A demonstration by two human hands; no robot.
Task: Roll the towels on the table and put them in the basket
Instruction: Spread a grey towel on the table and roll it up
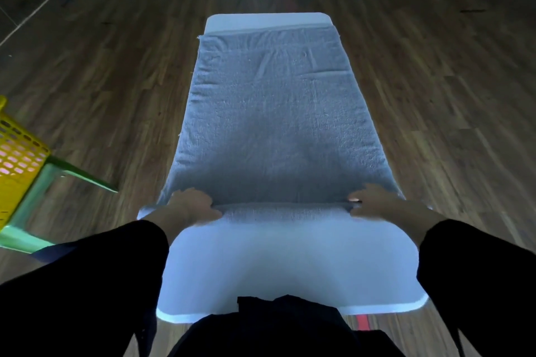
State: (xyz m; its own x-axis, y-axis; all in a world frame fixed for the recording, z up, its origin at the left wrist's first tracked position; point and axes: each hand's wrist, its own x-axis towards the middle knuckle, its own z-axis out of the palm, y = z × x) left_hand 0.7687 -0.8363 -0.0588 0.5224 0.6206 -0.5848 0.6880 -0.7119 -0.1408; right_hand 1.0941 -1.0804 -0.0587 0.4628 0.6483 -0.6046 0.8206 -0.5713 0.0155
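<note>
A grey-blue towel (275, 113) lies spread lengthwise over the white table (290, 264), reaching almost to its far end. Its near edge is turned over into a thin roll (285, 210) running across the table. My left hand (193, 207) grips the left end of that roll, fingers curled over it. My right hand (374, 201) grips the right end the same way. Both arms are in black sleeves. A yellow perforated basket (17, 159) stands at the left edge of the view.
The basket sits on a green plastic stool (43, 191) on the dark wooden floor, left of the table. Bare white tabletop lies between the roll and my body. A strip of bare table shows beyond the towel's far edge (268, 22).
</note>
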